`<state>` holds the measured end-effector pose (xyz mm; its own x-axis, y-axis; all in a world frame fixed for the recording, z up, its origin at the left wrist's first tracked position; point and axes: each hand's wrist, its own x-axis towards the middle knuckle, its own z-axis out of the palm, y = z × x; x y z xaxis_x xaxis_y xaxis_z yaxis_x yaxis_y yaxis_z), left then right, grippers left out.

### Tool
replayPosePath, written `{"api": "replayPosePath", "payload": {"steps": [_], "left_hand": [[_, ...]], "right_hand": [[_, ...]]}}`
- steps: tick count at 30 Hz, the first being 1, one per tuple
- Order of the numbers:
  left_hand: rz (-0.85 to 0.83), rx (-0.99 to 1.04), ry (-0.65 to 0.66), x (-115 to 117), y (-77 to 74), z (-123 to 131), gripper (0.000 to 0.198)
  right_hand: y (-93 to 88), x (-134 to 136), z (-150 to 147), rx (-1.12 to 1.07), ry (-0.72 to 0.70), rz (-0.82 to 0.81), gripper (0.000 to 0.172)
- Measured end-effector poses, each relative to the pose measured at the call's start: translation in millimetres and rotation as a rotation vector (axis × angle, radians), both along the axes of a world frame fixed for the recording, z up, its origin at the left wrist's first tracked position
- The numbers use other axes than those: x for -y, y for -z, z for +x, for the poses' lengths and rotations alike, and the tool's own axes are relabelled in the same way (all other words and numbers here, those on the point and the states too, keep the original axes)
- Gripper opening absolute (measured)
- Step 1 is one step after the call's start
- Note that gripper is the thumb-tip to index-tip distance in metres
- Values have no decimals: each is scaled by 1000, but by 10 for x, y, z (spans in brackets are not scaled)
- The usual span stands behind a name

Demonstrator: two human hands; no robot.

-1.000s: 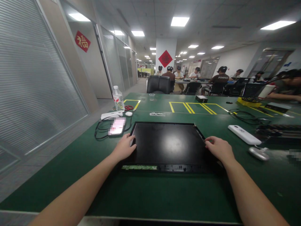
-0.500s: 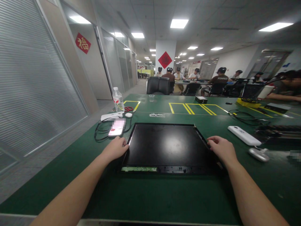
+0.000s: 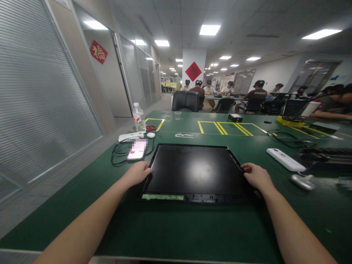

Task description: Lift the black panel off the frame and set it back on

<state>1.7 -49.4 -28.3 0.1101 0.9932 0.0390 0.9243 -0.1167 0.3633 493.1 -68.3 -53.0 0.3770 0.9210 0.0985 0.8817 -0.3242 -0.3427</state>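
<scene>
LCD panel (image 3: 178, 170) lies face-up on the green table (image 3: 181, 231) — right hand (image 3: 257, 178) pinches its right rim, left hand (image 3: 136, 173) meets the left rim, can't tell if gripping — so support both sides evenly, fingertips off its face and green circuit board (image 3: 162, 197).

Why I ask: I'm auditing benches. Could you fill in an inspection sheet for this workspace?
Surface: green table, yellow tape on its far part.
Work piece: black panel lying on the table, green circuit strip along its near edge.
Clutter: bottle, phone, scissors, clear cup, white device.
Hands: left hand at the panel's left edge, right hand at its right edge; grip unclear.
Cables: black cable beside the phone; dark cables at right.
Surroundings: seated people, office chair beyond the table.
</scene>
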Motion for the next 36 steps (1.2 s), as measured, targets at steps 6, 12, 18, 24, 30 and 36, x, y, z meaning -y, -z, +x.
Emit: {"api": "replayPosePath", "payload": {"steps": [6, 12, 18, 24, 30, 36], "left_hand": [[38, 188, -63, 7, -37, -8, 21], [-8, 733, -205, 84, -102, 104, 18], [-118, 1118, -297, 103, -112, 175, 30], [-263, 1366, -382, 117, -130, 220, 28], [-298, 1439, -423, 105, -114, 254, 21], [-283, 1496, -445, 18, -17, 243, 18]], "right_hand": [[-13, 13, -17, 39, 0, -2, 40], [18, 7, -14, 68, -30, -32, 43], [96, -38, 26, 90, -45, -46, 45], [92, -35, 20, 77, -51, -77, 49], [83, -31, 9, 71, -60, -74, 47], [79, -27, -8, 74, -55, -68, 46]]}}
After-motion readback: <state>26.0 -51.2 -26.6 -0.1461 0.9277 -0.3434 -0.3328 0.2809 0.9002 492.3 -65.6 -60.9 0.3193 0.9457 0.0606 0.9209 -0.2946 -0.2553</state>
